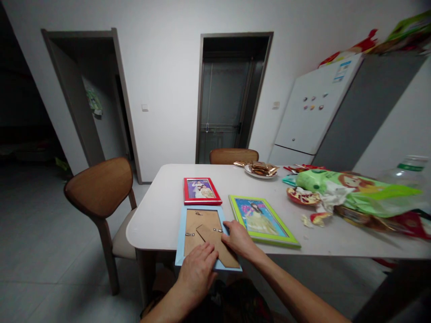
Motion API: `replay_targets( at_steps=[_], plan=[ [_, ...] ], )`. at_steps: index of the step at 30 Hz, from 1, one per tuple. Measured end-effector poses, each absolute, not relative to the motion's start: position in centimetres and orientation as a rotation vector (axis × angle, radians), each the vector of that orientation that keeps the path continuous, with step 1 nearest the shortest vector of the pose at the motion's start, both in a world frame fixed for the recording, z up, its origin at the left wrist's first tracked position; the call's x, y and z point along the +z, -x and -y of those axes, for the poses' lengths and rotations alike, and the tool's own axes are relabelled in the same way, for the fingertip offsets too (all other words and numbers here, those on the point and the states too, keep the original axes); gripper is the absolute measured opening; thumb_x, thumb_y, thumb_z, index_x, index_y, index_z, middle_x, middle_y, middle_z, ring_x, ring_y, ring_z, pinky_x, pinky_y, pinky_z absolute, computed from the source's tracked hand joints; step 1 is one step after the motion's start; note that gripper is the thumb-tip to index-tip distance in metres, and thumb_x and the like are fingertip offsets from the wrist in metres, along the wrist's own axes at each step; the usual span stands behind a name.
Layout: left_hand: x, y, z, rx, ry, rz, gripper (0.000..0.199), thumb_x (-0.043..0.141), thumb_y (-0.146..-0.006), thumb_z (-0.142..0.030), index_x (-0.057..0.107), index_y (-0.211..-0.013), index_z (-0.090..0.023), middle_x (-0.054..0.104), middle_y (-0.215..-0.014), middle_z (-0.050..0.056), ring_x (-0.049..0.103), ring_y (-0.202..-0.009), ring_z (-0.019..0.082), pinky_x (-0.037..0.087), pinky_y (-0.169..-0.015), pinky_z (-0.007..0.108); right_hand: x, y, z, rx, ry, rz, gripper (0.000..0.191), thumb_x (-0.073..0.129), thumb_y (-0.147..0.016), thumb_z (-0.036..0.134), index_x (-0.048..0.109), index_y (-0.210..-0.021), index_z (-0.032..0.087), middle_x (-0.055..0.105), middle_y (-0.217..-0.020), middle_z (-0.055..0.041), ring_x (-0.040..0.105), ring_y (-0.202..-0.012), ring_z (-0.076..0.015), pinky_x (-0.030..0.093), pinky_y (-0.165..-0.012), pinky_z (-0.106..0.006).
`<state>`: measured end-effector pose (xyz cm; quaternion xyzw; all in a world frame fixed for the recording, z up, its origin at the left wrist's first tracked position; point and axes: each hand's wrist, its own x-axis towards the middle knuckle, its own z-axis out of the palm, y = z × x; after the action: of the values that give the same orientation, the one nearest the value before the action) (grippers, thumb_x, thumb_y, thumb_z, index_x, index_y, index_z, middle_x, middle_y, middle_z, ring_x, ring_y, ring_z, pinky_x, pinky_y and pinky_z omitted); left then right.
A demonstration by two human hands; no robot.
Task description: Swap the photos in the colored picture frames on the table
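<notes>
A light blue picture frame (181, 233) lies face down at the table's front edge, its brown backing and folded stand showing. My left hand (199, 268) rests on the lower part of the backing, fingers extended and holding nothing. At the frame's right edge is my right hand (238, 238), its fingers bent over the rim by a metal clip, thumb side low. Just behind lies a red frame (202, 191) with a photo facing up. To the right, a green frame (264, 220) also lies photo up, close to my right hand.
The white table (151, 215) holds a plate (261, 174) of wrapped snacks, an opened pomegranate (303, 196), crumpled tissue and a green bag (370, 190) on the right. A wooden chair (101, 193) stands left; another is behind the table.
</notes>
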<state>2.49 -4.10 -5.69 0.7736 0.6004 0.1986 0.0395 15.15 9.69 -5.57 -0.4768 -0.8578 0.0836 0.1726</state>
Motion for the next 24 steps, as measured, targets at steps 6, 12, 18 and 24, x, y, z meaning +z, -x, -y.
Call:
replay_targets(
  at_steps=[6, 12, 18, 24],
  plan=[
    [-5.2, 1.1, 5.0, 0.750, -2.189, -2.003, 0.057, 0.063, -0.064, -0.025, 0.043, -0.117, -0.018, 0.042, -0.127, 0.013, 0.035, -0.119, 0.025, 0.025, -0.099, 0.047, -5.2, -15.0, -10.2, 0.288, 1.205, 2.494, 0.028, 0.047, -0.065, 0.017, 0.061, -0.090, 0.012, 0.056, -0.092, -0.0105, 0.052, -0.085, -0.0177, 0.035, -0.076, -0.023],
    [-5.5, 2.5, 4.8, 0.825, -2.058, -1.893, 0.031, 0.070, -0.056, -0.025, 0.055, -0.083, -0.019, 0.048, -0.122, 0.011, 0.037, -0.117, 0.025, 0.031, -0.096, 0.040, -4.8, -14.1, -10.3, 0.219, 1.327, 2.456, 0.022, 0.047, -0.070, 0.018, 0.062, -0.086, 0.016, 0.055, -0.086, -0.0090, 0.054, -0.079, -0.0176, 0.036, -0.069, -0.024],
    [-5.8, 2.5, 4.7, 0.882, -1.970, -1.876, 0.031, 0.071, -0.053, -0.023, 0.055, -0.079, -0.019, 0.048, -0.122, 0.011, 0.035, -0.119, 0.025, 0.030, -0.097, 0.040, -4.7, -13.7, -10.4, 0.140, 1.405, 2.423, 0.022, 0.044, -0.077, 0.026, 0.061, -0.088, 0.018, 0.054, -0.087, -0.0089, 0.054, -0.075, -0.0181, 0.036, -0.064, -0.026],
    [-5.9, 2.5, 4.6, 0.866, -1.952, -1.911, 0.032, 0.072, -0.052, -0.023, 0.056, -0.080, -0.018, 0.048, -0.122, 0.013, 0.036, -0.118, 0.025, 0.031, -0.095, 0.041, -4.1, -13.8, -7.8, 0.320, 0.917, 2.490, 0.024, 0.051, -0.073, 0.030, 0.063, -0.091, 0.020, 0.053, -0.104, -0.0078, 0.047, -0.096, -0.0185, 0.034, -0.083, -0.028]
  ],
)
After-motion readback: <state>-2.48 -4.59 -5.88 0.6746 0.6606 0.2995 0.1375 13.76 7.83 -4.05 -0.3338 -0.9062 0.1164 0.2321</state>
